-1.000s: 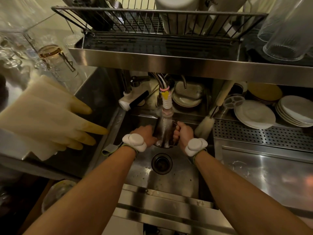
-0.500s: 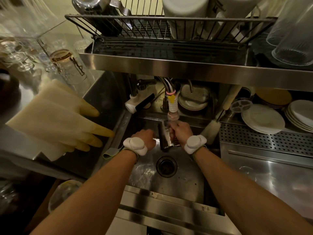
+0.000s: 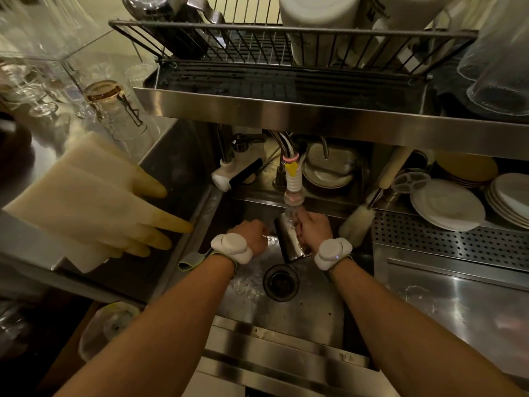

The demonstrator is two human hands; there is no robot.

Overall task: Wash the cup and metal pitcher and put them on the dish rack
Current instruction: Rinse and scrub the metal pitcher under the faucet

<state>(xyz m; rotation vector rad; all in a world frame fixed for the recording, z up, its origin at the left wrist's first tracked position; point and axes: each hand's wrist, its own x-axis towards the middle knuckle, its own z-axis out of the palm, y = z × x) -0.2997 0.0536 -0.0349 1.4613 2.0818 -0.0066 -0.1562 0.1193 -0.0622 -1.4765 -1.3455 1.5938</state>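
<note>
The metal pitcher (image 3: 290, 242) is tilted in the steel sink (image 3: 312, 310), its mouth up under the running tap nozzle (image 3: 293, 196). My right hand (image 3: 313, 229) grips the pitcher at its upper right side. Just left of the pitcher, my left hand (image 3: 252, 236) is curled loosely, and I cannot tell whether it touches the metal. The wire dish rack (image 3: 286, 44) sits on the shelf above the sink, holding white cups (image 3: 317, 24) and a metal vessel (image 3: 171, 21). Which cup is the task's cup I cannot tell.
Yellow rubber gloves (image 3: 94, 202) hang over the sink's left edge. A bottle brush (image 3: 357, 222) leans at the sink's right rim. Stacked white plates (image 3: 446, 204) lie on the perforated drainboard to the right. Glasses (image 3: 114, 110) stand on the left counter. The drain (image 3: 281, 282) lies below the pitcher.
The pitcher has been tipped from upright to slanting under the tap. My left hand has come off its side and sits beside it; my right hand has shifted up near the rim.
</note>
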